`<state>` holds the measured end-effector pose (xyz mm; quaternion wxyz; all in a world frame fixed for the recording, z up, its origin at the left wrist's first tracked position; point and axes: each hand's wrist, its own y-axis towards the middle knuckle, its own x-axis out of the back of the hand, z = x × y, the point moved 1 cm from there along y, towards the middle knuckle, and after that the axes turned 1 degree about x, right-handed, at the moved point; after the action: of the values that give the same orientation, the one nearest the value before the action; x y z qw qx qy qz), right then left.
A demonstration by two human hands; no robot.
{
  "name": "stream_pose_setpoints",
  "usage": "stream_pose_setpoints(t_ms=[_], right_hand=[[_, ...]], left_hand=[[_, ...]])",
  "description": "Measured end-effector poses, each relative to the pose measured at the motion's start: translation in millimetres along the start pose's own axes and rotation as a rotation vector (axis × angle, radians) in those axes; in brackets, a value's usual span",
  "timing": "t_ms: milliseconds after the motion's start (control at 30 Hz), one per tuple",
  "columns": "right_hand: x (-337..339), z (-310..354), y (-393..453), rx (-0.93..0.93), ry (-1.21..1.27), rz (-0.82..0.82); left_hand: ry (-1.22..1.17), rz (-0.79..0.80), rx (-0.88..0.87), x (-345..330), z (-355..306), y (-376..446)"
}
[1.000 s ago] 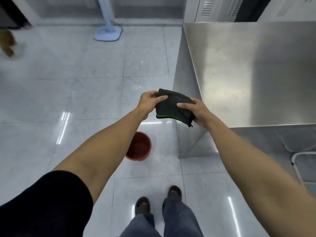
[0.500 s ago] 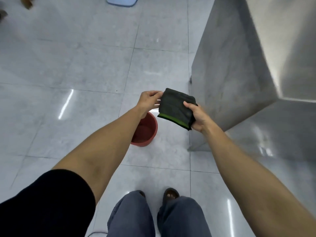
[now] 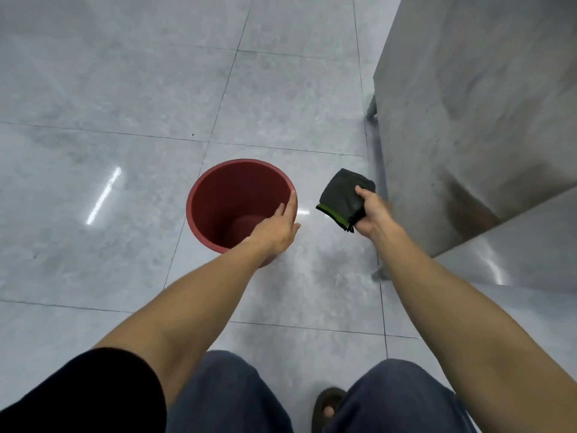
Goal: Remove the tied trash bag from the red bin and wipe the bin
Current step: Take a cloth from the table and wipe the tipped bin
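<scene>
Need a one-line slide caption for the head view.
Left hand reaches the empty red bin's rim; right hand grips a folded dark cloth.

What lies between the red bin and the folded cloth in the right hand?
Only bare grey floor tile separates red bin from cloth, in the head view.

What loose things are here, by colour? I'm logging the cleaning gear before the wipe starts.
Red: 1, the bin, standing on the floor with no bag in it.
Dark with green edge: 1, the folded cloth, held in the right hand.
Total: 2
</scene>
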<state>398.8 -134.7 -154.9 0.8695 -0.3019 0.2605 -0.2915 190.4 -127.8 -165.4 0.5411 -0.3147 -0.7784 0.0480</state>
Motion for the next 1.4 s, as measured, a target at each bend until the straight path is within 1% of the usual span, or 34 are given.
stream_pose_setpoints(t_ms=[100, 233, 333, 433, 500, 567, 633, 700, 800, 867, 933, 1000, 1100, 1167, 1267, 1333, 1400], right_hand=[[-3.0, -8.8, 18.6, 0.013, -0.013, -0.021], [-11.2, -12.8, 26.9, 0.056, -0.031, -0.039], [-18.0, -11.7, 27.0, 0.138, -0.029, -0.058], [-23.5, -13.3, 27.2, 0.278, -0.097, -0.104], [-25.6, -15.7, 25.8, 0.393, -0.221, -0.139], [-26.0, -18.8, 23.9, 0.526, -0.417, -0.167], [-25.6, -24.2, 21.6, 0.636, -0.582, -0.157], [-25.5, -32.9, 21.5, 0.688, -0.696, -0.103], [-24.7, -49.7, 22.4, 0.699, -0.800, 0.046], [-23.1, -61.9, 25.1, 0.722, -0.943, 0.144], [-19.9, -72.3, 25.7, 0.773, -1.172, 0.203], [-18.8, -80.4, 25.9, 0.830, -1.326, 0.213], [-21.7, -88.7, 29.1, 0.902, -1.412, 0.142], [-26.7, -93.6, 32.9, 0.919, -1.471, 0.094], [-38.0, -91.9, 42.9, 0.883, -1.531, 0.041], [-50.0, -85.7, 51.2, 0.831, -1.548, 0.031], [-62.0, -82.4, 55.7, 0.824, -1.588, 0.035]], left_hand=[[0.025, -0.127, -0.057, -2.3, 1.1, 5.6], [-0.037, -0.293, -0.003, 26.9, 3.7, 12.1], [-0.152, -0.418, 0.006, 54.8, 11.3, 18.4], [-0.356, -0.498, 0.002, 65.0, 23.6, 25.4], [-0.514, -0.522, -0.016, 60.9, 33.8, 30.4], [-0.660, -0.534, -0.019, 50.8, 41.8, 34.8], [-0.752, -0.550, -0.012, 38.3, 43.8, 37.3], [-0.846, -0.580, 0.010, 28.6, 44.8, 39.1], [-0.961, -0.615, 0.045, 20.1, 51.6, 41.2], [-1.011, -0.624, 0.062, 16.0, 59.7, 42.2], [-1.053, -0.626, 0.088, 11.1, 68.9, 42.2], [-1.083, -0.616, 0.096, 5.3, 77.3, 41.7], [-1.041, -0.605, 0.052, -2.3, 82.8, 41.0], [-1.006, -0.623, 0.032, -5.7, 85.4, 41.3], [-0.976, -0.641, 0.015, -10.9, 89.9, 41.4], [-0.970, -0.649, 0.003, -13.7, 91.6, 40.6], [-0.967, -0.657, -0.014, -13.9, 91.4, 40.0]])
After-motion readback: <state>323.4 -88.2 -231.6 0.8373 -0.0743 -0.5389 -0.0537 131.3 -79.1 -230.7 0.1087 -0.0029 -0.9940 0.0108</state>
